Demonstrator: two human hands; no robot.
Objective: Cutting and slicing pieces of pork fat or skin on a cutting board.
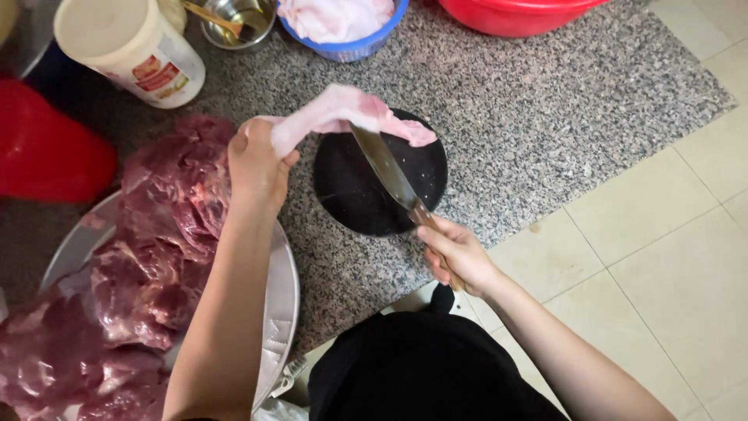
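My left hand (257, 162) grips one end of a pale pink strip of meat (347, 113) and holds it stretched over a round black cutting board (354, 199). My right hand (458, 253) holds a knife by its wooden handle; the long blade (383, 165) points up and left, its tip under the strip. The board lies on a speckled granite slab (506, 117).
A large metal tray (276, 288) at left holds big dark red cuts of meat (156, 257). At the back stand a white jar (132, 47), a small metal bowl (238, 19), a blue basket (347, 43) of pale meat, and a red basin (514, 15). Another red container (47, 152) is far left.
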